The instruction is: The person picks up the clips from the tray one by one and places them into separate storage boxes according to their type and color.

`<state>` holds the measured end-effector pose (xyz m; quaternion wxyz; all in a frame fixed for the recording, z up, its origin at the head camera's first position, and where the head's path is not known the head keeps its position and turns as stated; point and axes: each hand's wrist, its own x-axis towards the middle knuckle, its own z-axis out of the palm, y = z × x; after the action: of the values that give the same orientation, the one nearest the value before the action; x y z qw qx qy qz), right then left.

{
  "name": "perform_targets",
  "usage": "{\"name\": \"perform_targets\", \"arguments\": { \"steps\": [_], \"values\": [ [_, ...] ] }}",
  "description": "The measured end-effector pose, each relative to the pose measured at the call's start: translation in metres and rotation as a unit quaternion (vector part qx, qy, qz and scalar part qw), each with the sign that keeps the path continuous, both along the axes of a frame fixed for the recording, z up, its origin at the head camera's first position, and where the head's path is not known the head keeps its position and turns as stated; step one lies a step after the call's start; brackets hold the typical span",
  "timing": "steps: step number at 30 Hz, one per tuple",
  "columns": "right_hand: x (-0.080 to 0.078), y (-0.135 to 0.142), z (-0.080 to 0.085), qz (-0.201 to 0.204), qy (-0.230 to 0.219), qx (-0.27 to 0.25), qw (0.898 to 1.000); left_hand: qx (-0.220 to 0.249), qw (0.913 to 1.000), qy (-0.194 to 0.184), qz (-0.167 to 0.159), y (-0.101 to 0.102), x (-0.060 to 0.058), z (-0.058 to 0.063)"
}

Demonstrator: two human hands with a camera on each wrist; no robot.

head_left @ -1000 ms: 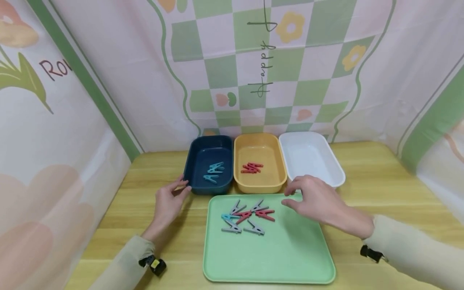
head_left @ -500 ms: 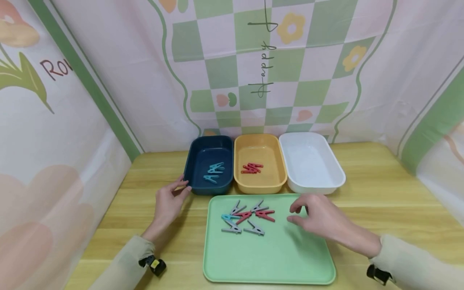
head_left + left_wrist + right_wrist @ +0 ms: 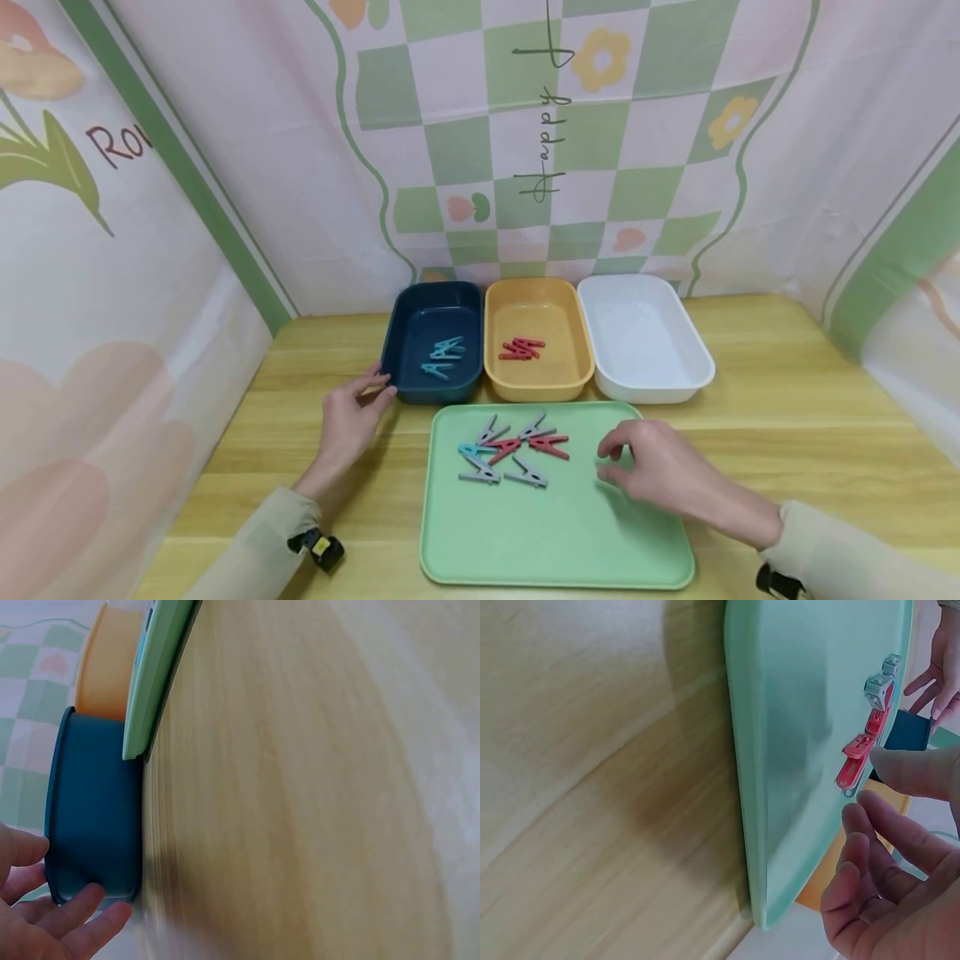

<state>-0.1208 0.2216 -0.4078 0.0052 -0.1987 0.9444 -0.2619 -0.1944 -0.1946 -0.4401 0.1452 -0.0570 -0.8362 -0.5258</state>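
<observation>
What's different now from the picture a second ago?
The right hand moved back from the white bin toward the person; now it's over the right side of the green tray. Nothing was visibly picked up or let go. The left hand stayed touching the dark blue bin, and the clips stayed put.

The bins [image 3: 540, 392] and tray [image 3: 555, 542] are smooth plastic, the clothespins [image 3: 551, 445] probably plastic too, the tabletop [image 3: 795, 433] wood-grained, the backdrop [image 3: 457, 150] creased cloth.
</observation>
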Motion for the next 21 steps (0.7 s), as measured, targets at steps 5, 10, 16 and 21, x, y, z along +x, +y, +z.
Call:
{"name": "perform_targets", "arguments": {
  "steps": [5,10,16,21],
  "values": [
    [-0.001,-0.006,0.0,-0.008,-0.012,0.006,1.0,-0.002,1.0,-0.001,0.002,0.0,0.0,-0.001],
    [-0.006,-0.013,-0.001,-0.011,-0.014,0.01,1.0,-0.004,0.9999,-0.006,0.008,0.001,0.0,0.0],
    [-0.014,-0.021,-0.004,-0.006,-0.017,0.0,1.0,-0.005,1.0,-0.005,0.006,0.001,0.0,0.0],
    [-0.019,-0.028,-0.007,0.006,-0.011,-0.006,1.0,-0.007,1.0,0.0,0.004,0.0,-0.001,-0.001]
  ]
}}
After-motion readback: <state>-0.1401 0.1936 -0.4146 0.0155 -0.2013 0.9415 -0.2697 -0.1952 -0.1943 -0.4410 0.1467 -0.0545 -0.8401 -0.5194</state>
